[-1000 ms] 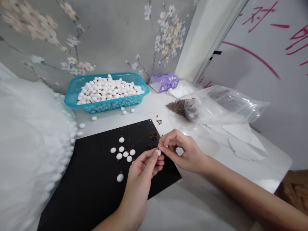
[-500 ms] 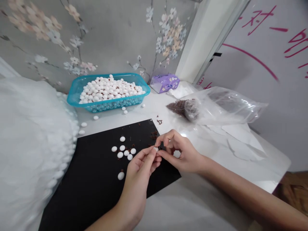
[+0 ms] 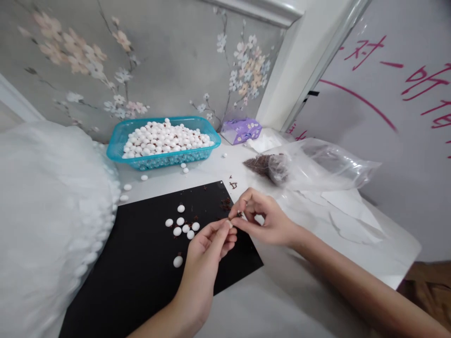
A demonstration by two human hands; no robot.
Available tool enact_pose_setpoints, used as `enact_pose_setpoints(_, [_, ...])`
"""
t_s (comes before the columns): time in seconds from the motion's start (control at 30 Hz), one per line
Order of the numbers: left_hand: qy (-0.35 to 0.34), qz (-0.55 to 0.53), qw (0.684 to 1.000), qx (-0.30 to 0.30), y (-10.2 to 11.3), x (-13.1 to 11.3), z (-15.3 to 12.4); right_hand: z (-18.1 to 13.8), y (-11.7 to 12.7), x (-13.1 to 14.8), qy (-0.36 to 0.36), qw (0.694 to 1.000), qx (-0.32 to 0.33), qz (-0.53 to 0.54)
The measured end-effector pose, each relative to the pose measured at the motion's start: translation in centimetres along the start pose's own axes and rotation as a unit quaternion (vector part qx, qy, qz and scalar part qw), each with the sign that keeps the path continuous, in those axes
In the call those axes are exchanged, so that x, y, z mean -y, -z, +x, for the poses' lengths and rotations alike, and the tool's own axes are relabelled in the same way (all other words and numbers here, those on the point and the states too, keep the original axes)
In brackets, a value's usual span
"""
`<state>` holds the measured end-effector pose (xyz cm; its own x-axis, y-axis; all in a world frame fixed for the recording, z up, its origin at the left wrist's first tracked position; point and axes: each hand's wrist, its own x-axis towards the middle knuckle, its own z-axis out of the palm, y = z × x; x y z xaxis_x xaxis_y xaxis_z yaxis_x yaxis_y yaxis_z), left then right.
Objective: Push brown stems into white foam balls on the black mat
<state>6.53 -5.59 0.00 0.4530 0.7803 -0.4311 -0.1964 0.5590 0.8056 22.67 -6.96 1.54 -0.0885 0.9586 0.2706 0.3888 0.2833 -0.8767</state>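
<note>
Head-worn, facing forward-down, close over left hand [image 3: 207, 249], right hand [image 3: 268, 223]

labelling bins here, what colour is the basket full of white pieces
Turquoise basket, best seen in the head view.

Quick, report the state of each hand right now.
Left hand: pinched shut, apparently on a small white bead.
Right hand: pinched shut on a tiny dark brown piece.

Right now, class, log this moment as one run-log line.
left hand: fingertips pinched | right hand: pinching brown bit | underneath: black mat, loose white beads
</note>
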Motion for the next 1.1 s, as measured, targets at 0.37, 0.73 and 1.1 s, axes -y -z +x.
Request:
enact_pose_setpoints(0.37, [-0.024,0.056,0.998,0.004,0.1,-0.7,-0.4,15.5,5.3,-9.6,-0.195,0.897,-0.104,-0.383])
enact_pose_setpoints(0.73, [-0.169,0.202,0.965,0.015,2.3,-3.5,0.4,6.5,3.6,-4.9,-0.060,0.924,-0.092,-0.366])
enact_pose_setpoints(1.1, [-0.262,0.393,0.877,-0.090,6.7,-7.5,2.3,-3.5,3.6,-5.2,-0.025,0.958,-0.147,-0.246])
